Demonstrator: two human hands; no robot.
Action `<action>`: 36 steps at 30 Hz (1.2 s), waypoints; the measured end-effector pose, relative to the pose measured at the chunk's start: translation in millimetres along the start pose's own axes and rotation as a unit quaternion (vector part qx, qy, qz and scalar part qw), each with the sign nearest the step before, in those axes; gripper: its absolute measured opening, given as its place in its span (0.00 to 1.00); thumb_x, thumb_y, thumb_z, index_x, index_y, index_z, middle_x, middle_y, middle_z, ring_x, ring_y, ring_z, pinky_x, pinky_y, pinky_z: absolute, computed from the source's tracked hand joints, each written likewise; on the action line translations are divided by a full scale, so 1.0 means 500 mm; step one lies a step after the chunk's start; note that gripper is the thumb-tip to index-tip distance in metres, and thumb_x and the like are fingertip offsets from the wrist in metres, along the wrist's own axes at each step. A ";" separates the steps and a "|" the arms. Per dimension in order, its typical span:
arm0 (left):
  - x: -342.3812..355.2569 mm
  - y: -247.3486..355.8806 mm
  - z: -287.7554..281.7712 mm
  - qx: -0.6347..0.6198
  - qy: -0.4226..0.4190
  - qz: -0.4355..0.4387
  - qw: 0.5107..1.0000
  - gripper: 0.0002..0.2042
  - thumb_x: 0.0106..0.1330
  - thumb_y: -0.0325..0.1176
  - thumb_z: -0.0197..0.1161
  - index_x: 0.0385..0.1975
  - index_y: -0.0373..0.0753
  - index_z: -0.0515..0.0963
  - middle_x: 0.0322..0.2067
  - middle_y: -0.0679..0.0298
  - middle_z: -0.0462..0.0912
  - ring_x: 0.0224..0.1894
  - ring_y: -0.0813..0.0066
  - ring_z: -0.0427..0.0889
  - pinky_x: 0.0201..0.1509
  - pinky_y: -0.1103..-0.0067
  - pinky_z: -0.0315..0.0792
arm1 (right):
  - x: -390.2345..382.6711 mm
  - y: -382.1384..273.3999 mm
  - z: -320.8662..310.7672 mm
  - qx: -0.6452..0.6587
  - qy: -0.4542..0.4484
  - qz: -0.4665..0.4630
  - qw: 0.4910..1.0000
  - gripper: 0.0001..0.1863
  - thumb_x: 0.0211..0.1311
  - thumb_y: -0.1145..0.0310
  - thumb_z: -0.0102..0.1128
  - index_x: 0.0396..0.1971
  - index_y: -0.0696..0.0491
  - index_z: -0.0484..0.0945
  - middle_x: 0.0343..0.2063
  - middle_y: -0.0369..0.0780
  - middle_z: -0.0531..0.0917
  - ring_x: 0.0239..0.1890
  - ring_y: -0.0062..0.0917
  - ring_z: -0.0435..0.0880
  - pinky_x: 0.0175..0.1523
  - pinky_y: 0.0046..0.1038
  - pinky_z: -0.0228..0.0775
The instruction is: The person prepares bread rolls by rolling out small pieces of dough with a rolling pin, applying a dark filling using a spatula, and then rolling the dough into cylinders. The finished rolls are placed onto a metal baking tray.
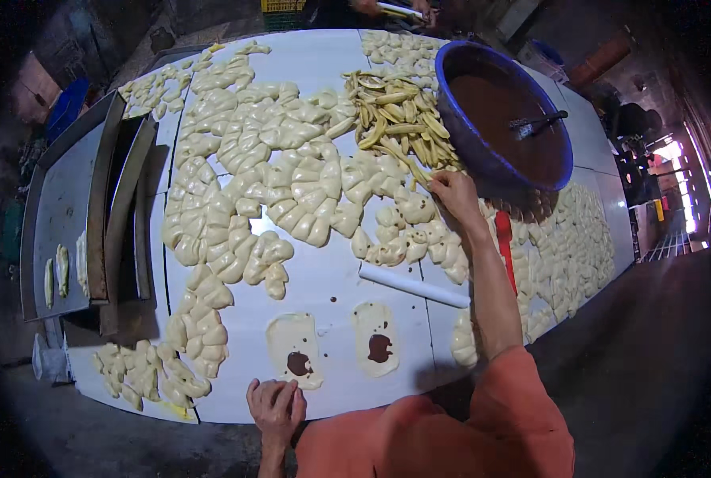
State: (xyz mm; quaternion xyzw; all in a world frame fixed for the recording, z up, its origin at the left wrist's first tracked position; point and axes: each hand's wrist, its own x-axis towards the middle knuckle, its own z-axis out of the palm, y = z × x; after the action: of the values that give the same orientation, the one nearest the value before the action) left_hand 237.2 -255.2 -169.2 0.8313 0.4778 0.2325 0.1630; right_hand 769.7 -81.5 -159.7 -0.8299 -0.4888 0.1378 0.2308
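My right hand (455, 195) reaches to the near edge of a heap of sliced bananas (403, 115), its fingers pinched on the end of a long banana slice (411, 169). Down at the table's near edge rests my left hand (276, 405), fingers loosely spread and holding nothing. Just beyond it lies a flattened dough sheet (282, 338) with a dark brown blob of sauce on it. A second flattened sheet (363, 323) with brown sauce (379, 348) is to its right. A white rolling pin (414, 285) lies beyond the sheets, partly near my right forearm.
A blue basin (443, 88) of brown sauce, with a dark-handled utensil (539, 121), stands at the far right. Many pale dough pieces (292, 183) cover the table. A red utensil (504, 239) lies beside my right forearm. Metal trays (60, 191) stack at left. Another person's hands (367, 6) show far off.
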 end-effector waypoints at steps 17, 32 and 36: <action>0.006 0.005 -0.004 -0.006 -0.004 0.001 1.000 0.13 0.57 0.30 0.72 0.43 0.46 0.84 0.37 0.65 0.80 0.44 0.64 0.81 0.63 0.52 0.68 | -0.020 -0.048 0.000 -0.124 0.099 -0.077 0.984 0.15 0.60 0.60 0.60 0.36 0.56 0.86 0.42 0.52 0.86 0.44 0.45 0.85 0.53 0.46 0.74; 0.004 0.008 -0.003 -0.022 0.011 -0.002 1.000 0.11 0.57 0.29 0.72 0.41 0.45 0.84 0.38 0.65 0.80 0.44 0.63 0.81 0.62 0.53 0.69 | -0.024 0.001 -0.073 0.103 -0.029 0.063 0.992 0.24 0.60 0.55 0.70 0.46 0.61 0.86 0.31 0.45 0.89 0.31 0.24 0.85 0.40 0.31 0.76; -0.003 -0.004 0.014 -0.012 0.032 0.014 0.999 0.12 0.57 0.29 0.73 0.42 0.43 0.85 0.39 0.65 0.81 0.44 0.63 0.81 0.64 0.53 0.68 | -0.181 -0.087 -0.114 0.088 -0.081 0.029 0.992 0.24 0.61 0.56 0.70 0.46 0.62 0.86 0.33 0.45 0.89 0.31 0.23 0.85 0.38 0.28 0.76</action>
State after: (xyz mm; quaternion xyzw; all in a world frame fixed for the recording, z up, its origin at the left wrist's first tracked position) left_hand 239.1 -255.7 -176.6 0.8280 0.4685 0.2667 0.1544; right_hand 719.5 -156.9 -88.2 -0.8064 -0.4676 0.2534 0.2587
